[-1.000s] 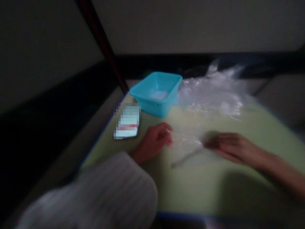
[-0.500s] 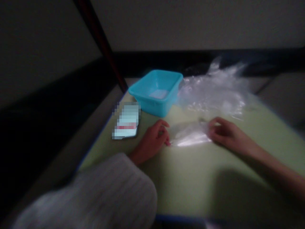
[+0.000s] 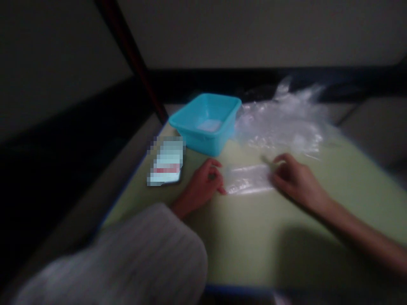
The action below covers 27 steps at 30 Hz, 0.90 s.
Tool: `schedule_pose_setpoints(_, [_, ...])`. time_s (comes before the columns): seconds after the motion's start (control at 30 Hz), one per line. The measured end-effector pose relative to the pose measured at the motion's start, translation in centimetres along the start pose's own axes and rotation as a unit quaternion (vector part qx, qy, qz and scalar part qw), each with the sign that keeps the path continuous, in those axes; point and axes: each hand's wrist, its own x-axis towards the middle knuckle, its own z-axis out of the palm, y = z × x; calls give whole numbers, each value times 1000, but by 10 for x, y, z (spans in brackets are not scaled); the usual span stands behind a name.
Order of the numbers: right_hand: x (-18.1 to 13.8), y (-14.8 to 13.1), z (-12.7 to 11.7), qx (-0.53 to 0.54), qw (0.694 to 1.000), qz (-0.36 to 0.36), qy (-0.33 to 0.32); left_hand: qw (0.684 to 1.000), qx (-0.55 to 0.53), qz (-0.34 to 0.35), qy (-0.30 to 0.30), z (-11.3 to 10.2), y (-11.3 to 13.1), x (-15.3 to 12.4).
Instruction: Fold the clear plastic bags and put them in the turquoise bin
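Note:
A small clear plastic bag [image 3: 249, 178] lies stretched between my hands over the pale yellow-green table [image 3: 241, 241]. My left hand [image 3: 206, 180] is closed at its left end, thumb and fingers pinching the edge. My right hand [image 3: 294, 180] is closed on the opposite end, fingertips curled together. A thin greenish bit [image 3: 266, 159] shows beside the right fingertips; the blur hides what it is.
Beyond my left hand stands a turquoise plastic basin [image 3: 203, 142] with a whitish flat piece [image 3: 209, 125] inside. A heap of clear plastic bags [image 3: 282, 120] spreads to its right. A pixelated, light flat item [image 3: 167, 161] lies near the table's left edge.
My right hand has shifted slightly left and the bag now lies flatter between the hands. The whole view has slid a little; the left hand keeps its hold.

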Motion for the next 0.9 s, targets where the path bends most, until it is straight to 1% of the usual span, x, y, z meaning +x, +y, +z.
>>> schedule_pose_setpoints(0.1, [0, 2, -1, -24, 999, -30, 15, 1000, -12, 1, 0, 0, 0, 0])
schedule_pose_setpoints(0.2, [-2, 3, -2, -44, 995, -73, 44, 1000, -21, -5, 0, 0, 0, 0])
schedule_pose_setpoints(0.3, [-3, 3, -3, -60, 992, -106, 36, 1000, -25, -15, 0, 1, 1, 1])
schedule_pose_setpoints(0.4, [-4, 4, -1, -49, 993, -110, 17, 999, -26, -18, 2, 1, 4, 1])
schedule_pose_setpoints(0.47, [-4, 7, -1, -47, 993, -107, 21, 999, -24, -6, 22, 1, 7, 0])
schedule_pose_setpoints(0.5, [-4, 8, -1, -52, 993, -108, 24, 999, -18, 9, 43, 0, 8, -1])
schedule_pose_setpoints(0.57, [-4, 12, -1, -62, 992, -104, 20, 993, 17, 67, 100, 0, 10, -3])
schedule_pose_setpoints(0.63, [-4, 14, -2, -73, 993, -97, 7, 975, 81, 149, 146, 0, 9, -6])
schedule_pose_setpoints(0.7, [-4, 16, -3, -84, 992, -92, 0, 944, 159, 243, 156, 0, 7, -11])
schedule_pose_setpoints(0.77, [-4, 16, -4, -89, 992, -93, 0, 903, 230, 341, 121, 0, 4, -16])
schedule_pose_setpoints(0.83, [-5, 16, -4, -87, 992, -96, -1, 854, 285, 431, 61, 2, 3, -21])
schedule_pose_setpoints(0.9, [-4, 17, -3, -83, 992, -97, 0, 805, 329, 494, 4, 3, 3, -25])
